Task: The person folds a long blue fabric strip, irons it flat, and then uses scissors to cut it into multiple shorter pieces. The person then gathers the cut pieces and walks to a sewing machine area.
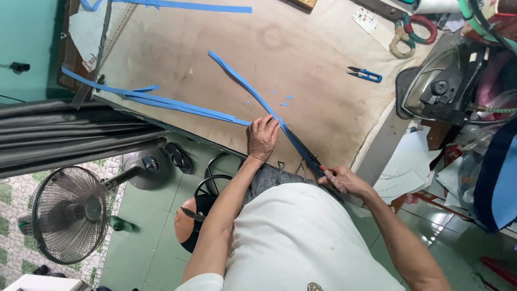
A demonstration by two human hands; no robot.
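My left hand [262, 137] presses flat on a long blue fabric strip [245, 85] lying across a stained beige work table [301, 59]. My right hand [341, 179] grips the handles of dark scissors [303, 149], whose blades run along the strip just right of my left fingers. More cut blue strips [161, 101] trail off to the left along the table's near edge. Tiny blue scraps [284, 101] lie beside the strip.
Small blue thread snips [365, 74] rest to the right. A sewing machine [447, 86] stands at the table's right end, with rope rings [412, 32] behind it. A floor fan [70, 213] and dark fabric folds [70, 134] are at left. Paper sheets [404, 172] lie below right.
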